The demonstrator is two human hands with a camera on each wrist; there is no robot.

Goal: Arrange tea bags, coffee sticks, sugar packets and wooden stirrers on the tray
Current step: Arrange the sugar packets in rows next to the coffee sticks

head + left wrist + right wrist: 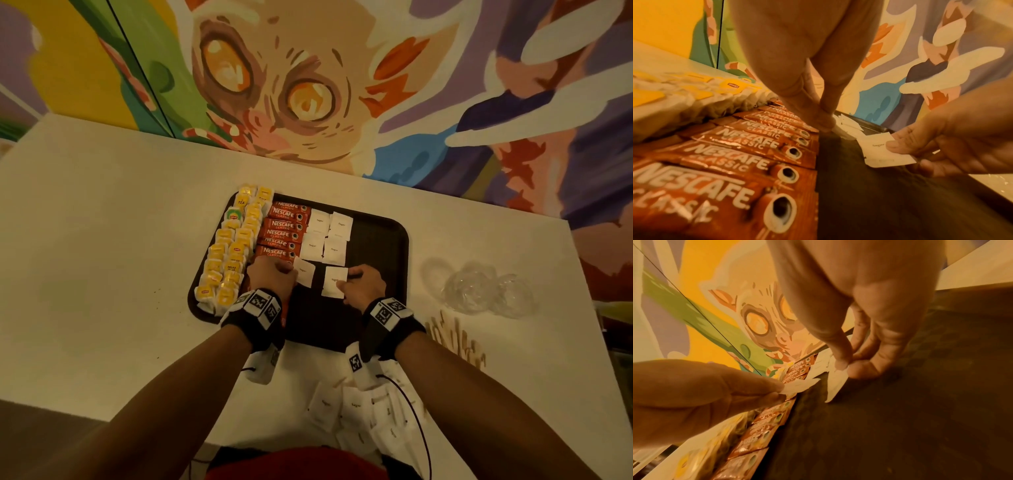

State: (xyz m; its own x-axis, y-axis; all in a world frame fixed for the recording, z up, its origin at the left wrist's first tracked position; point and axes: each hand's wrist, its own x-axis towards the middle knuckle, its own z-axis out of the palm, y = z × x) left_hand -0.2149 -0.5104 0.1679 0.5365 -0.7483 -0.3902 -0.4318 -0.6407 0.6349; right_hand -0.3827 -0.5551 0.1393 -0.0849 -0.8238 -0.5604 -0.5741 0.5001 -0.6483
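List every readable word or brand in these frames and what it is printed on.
"NESCAFE CLASSIC": coffee sticks on the tray.
"Sugar": sugar packet pinched by the right hand.
"TEA": one yellow tea bag.
Other tea bag labels: too small to read.
Wrist markers: patterns only, no text.

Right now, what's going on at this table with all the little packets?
A person is filling a dark tray with drink supplies. Tea bags and coffee sticks already lie in rows. The left hand and the right hand each pinch a sugar packet over the tray. Wooden stirrers lie on the table.
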